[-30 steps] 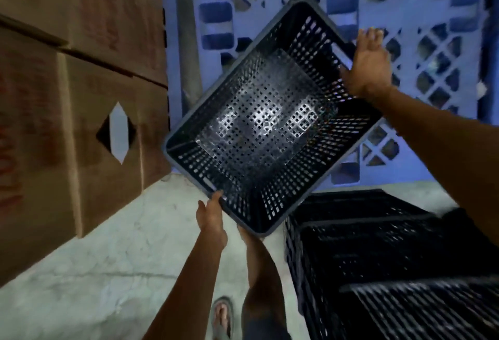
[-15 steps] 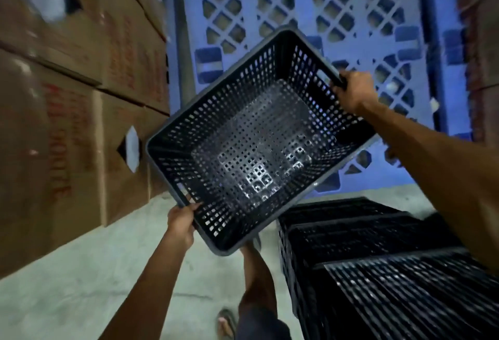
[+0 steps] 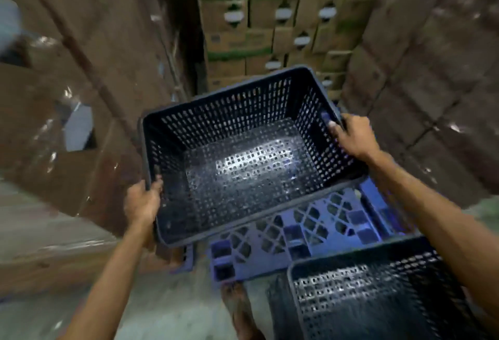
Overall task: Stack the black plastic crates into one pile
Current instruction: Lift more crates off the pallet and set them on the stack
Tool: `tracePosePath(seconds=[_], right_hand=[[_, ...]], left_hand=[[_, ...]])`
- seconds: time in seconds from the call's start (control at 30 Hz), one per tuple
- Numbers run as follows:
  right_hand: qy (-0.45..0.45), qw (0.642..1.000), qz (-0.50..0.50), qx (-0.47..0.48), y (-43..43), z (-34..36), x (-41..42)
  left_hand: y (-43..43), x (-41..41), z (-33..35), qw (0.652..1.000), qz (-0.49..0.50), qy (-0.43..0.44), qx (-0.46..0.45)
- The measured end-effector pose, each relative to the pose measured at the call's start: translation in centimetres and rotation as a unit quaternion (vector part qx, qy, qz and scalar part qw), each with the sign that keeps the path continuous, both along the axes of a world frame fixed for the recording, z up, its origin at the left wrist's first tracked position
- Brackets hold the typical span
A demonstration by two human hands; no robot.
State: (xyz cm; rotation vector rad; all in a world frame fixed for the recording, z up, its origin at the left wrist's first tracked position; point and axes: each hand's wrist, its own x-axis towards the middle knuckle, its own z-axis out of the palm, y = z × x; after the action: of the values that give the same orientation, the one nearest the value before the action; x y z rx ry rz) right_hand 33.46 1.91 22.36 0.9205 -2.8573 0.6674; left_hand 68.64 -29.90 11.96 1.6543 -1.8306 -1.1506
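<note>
Nearest you, btm right: a second black crate (image 3: 378,293), open side up, on the concrete floor (image 3: 167,310); frame edge cuts it, so can't tell if it sits on others. Your foot (image 3: 240,310) shows just left of it, blurred.

Mid frame: you hold the black plastic crate (image 3: 243,156) in the air w/ both hands, open top toward you, tilted a little, empty, light glinting off its perforated base. Left hand (image 3: 141,203) clenched on the near-left corner rim, fingers curled over the edge. Right hand (image 3: 353,137) clenched on the far-right short side at the handle slot, fingers (image 3: 333,123) hooked through it.

Under the held crate: a blue plastic pallet (image 3: 297,229), lattice face showing, apart from the crate.

L side: brown cardboard boxes (image 3: 89,83) w/ cut-out hand holes, motion-blurred. R side: more brown boxes (image 3: 432,56), prob. the same kind, too smeared to say.

Farthest: tall stack of cartons (image 3: 256,24) w/ green print, behind the crate's far rim.
</note>
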Motion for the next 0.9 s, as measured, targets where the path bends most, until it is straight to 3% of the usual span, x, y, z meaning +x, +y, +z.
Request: tracePosePath(seconds=[0.2,0.37,0.53,0.9], right_hand=[[0.055,0.997,-0.033,-0.048,10.4,12.6,6.9],[0.005,0.997,-0.073,-0.033,20.0,17.0,11.0],[-0.053,0.993,-0.105,0.031,30.0,15.4,11.8],[-0.12,0.987,-0.094,0.053,46.3,6.8,7.5]], left_hand=[[6.0,4.4,14.5,0.987,-0.093,0.008,-0.128],[14.1,6.4,21.2,0.972,-0.165,-0.002,-0.168],[23.2,7.5,21.1,0.97,-0.205,-0.02,-0.127],[39.8,4.9,14.7,0.968,-0.204,-0.118,-0.087]])
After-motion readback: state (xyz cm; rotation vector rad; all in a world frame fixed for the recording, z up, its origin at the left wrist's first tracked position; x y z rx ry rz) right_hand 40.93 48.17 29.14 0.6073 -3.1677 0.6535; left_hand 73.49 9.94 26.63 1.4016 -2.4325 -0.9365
